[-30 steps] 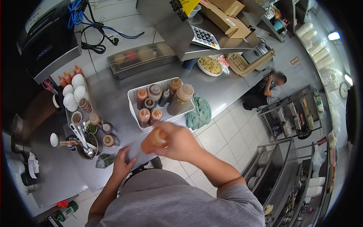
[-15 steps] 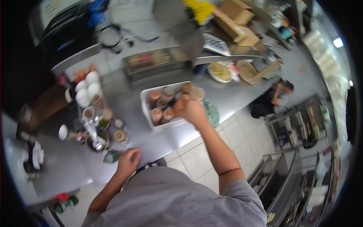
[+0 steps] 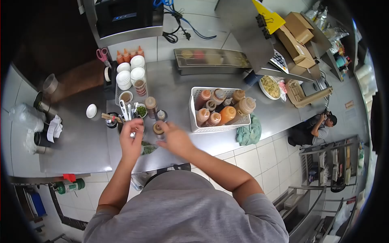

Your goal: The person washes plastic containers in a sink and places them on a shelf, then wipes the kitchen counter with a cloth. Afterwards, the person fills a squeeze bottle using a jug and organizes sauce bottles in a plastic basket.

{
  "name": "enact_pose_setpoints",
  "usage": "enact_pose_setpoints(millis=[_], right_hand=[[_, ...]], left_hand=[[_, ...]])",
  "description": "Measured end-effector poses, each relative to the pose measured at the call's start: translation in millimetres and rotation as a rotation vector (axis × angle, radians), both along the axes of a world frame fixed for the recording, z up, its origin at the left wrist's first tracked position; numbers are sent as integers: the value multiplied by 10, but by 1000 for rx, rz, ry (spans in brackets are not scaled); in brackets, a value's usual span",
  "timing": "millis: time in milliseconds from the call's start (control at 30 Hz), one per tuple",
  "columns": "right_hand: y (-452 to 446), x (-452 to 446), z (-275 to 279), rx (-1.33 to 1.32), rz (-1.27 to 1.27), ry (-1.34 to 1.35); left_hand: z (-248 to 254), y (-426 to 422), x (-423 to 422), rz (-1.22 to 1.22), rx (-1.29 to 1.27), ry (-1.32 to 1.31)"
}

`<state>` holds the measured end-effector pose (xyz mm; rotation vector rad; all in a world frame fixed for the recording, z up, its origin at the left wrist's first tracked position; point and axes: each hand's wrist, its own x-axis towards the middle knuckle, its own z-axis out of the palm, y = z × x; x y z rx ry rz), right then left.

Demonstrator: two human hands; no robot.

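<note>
My left hand [image 3: 131, 141] is slightly blurred, with loosely bent fingers apart, beside a pot of metal utensils [image 3: 125, 111]; it appears to hold nothing. My right hand [image 3: 177, 140] has thumb and fingers spread around the near side of a bottle with a tan top [image 3: 158, 128]. Whether they touch it is unclear. Behind stand a dark-topped bottle [image 3: 161, 115] and a brownish sauce bottle [image 3: 150, 103]. Chopped greens [image 3: 141, 110] sit in a small container. A green leafy bundle or packet [image 3: 148, 148] lies between my wrists.
A white basket [image 3: 219, 128] of several squeeze bottles stands right, beside a green cloth [image 3: 250, 130]. Stacked white cups [image 3: 124, 79] are at the back left. Further off are a lidded condiment tray [image 3: 212, 60], a bowl of pale food [image 3: 270, 87] and a seated person [image 3: 316, 127].
My right hand has left the orange squeeze bottle in the basket and moved left to the tan-topped bottle. My left hand has risen towards the utensils. The head view has shifted.
</note>
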<state>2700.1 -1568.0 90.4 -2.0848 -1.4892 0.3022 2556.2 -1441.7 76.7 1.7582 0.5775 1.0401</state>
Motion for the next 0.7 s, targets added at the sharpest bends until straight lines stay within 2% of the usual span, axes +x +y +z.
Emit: enact_pose_setpoints(millis=[67, 100, 167, 233, 333, 367, 433, 500, 567, 600, 667, 700], right_hand=[[41, -127, -180, 58, -45, 51], [28, -133, -276, 57, -57, 41], [-19, -116, -408, 94, -31, 133], [-188, -71, -187, 72, -63, 168], [-526, 97, 411, 60, -144, 195], [-654, 172, 639, 69, -196, 185], [-882, 379, 1098, 242, -225, 20], [-1020, 564, 1513, 277, -356, -68], [-1074, 805, 1653, 321, -457, -201], [-1060, 942, 1667, 327, -461, -200], [-1016, 1231, 1580, 294, -414, -428], [-994, 1311, 1522, 302, -416, -429]], left_hand=[[179, 108, 180, -97, -96, 50], [184, 148, 258, -110, -96, 42], [115, 242, 371, -208, -43, 200], [15, 295, 457, -252, -43, 224], [120, 137, 574, -277, 70, 492], [108, 76, 622, -282, 68, 488], [21, -20, 731, -134, 374, 531], [-111, -67, 839, -128, 343, 533], [-229, -133, 893, -60, 174, 534], [-227, -149, 891, -61, 182, 534], [-212, -160, 889, -65, 124, 574], [-131, -189, 883, -64, 131, 573]])
